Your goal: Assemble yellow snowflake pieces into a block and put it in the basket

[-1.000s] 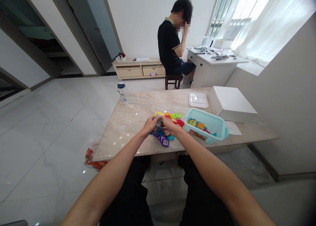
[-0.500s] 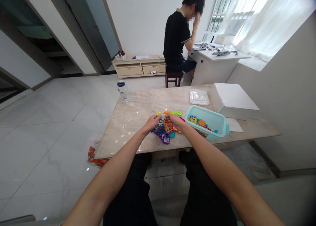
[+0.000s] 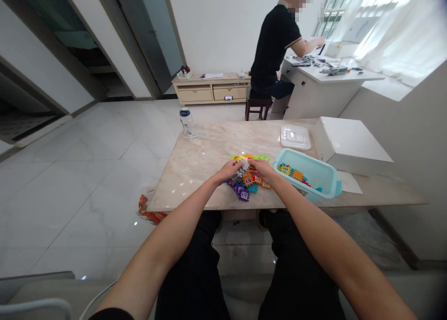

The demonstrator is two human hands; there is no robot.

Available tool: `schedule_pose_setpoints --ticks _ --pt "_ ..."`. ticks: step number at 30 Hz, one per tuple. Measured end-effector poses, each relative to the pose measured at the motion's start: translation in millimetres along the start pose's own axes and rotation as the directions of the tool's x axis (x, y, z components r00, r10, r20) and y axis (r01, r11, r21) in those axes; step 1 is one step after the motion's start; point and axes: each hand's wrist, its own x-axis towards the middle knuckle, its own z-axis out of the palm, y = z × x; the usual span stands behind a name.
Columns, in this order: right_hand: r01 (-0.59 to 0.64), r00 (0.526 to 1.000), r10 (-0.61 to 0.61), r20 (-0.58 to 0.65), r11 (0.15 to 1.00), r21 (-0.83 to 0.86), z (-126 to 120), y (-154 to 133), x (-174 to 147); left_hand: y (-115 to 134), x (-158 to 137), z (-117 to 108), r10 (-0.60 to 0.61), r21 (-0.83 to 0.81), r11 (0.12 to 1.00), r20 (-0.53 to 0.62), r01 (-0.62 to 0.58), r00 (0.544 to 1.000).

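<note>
My left hand point(image 3: 227, 170) is closed on grey gear-edged building blocks point(image 3: 240, 167), held over a colourful pile. From the other side my right hand point(image 3: 263, 169) reaches the same grey blocks, its fingers bent at their edge; its fingertips are partly hidden. Beneath and around the hands lie purple blocks point(image 3: 243, 195), orange blocks point(image 3: 248, 179) and green blocks point(image 3: 264, 158), some with white window inserts. Just right of my right hand stands a light blue bin point(image 3: 330, 173) with more blocks inside.
Two small white window pieces point(image 3: 186, 170) lie left on the marble-look table point(image 3: 209, 143). A water bottle point(image 3: 187, 123) stands at its far left corner. A clear plastic lid point(image 3: 295, 137) and a white box point(image 3: 352, 136) sit behind the bin. Another person point(image 3: 274, 45) sits at a white desk.
My view has shifted, so the scene sits further right. Both hands stay at the grey blocks, with the right fingers slightly more extended. The other person's arm has lowered towards the desk.
</note>
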Motion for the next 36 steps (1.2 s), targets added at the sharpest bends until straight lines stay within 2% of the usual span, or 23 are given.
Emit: schedule_pose_setpoints --ticks 4,9,14,20,24,27,30,34,36 --pt "-0.009 1.000 0.009 -0.008 1.000 0.006 -5.1 3.7 3.2 -3.1 1.5 1.5 0.062 0.059 0.996 0.030 -0.064 0.998" --pt "-0.048 0.999 0.049 -0.005 0.993 0.106 -0.1 -1.2 2.8 -3.5 -1.5 -3.0 0.076 0.039 0.996 0.033 -0.077 0.997" --pt "-0.070 0.997 0.075 -0.032 0.989 0.129 8.6 -10.4 1.2 -3.5 -2.9 -6.5 0.073 0.007 0.997 0.055 -0.074 0.996" --pt "-0.016 0.995 0.030 -0.100 0.990 0.139 16.2 -10.2 5.3 -1.7 -3.7 -8.8 0.066 -0.028 0.998 0.054 -0.064 0.996" --pt "0.027 0.988 -0.011 -0.153 0.994 0.105 14.4 -7.7 10.8 0.2 -6.1 -10.1 0.019 -0.058 0.998 0.084 -0.014 0.996" --pt "0.091 0.979 -0.086 -0.183 0.996 0.019 7.4 -3.1 13.3 -0.2 -6.5 -10.8 -0.015 -0.052 0.998 0.093 0.019 0.996" --pt "0.140 0.964 -0.168 -0.207 0.980 -0.145 -0.8 3.3 14.3 -2.2 -4.8 -11.4 -0.031 -0.042 0.999 0.081 0.034 0.996" --pt "0.215 0.925 -0.315 -0.212 0.894 -0.392 -7.0 6.9 15.6 -4.9 -1.8 -11.7 -0.049 -0.035 0.998 0.073 0.051 0.996" --pt "0.264 0.904 -0.381 -0.194 0.854 -0.448 -6.1 5.4 16.0 -6.1 -0.7 -11.5 -0.048 -0.033 0.998 0.067 0.050 0.997"
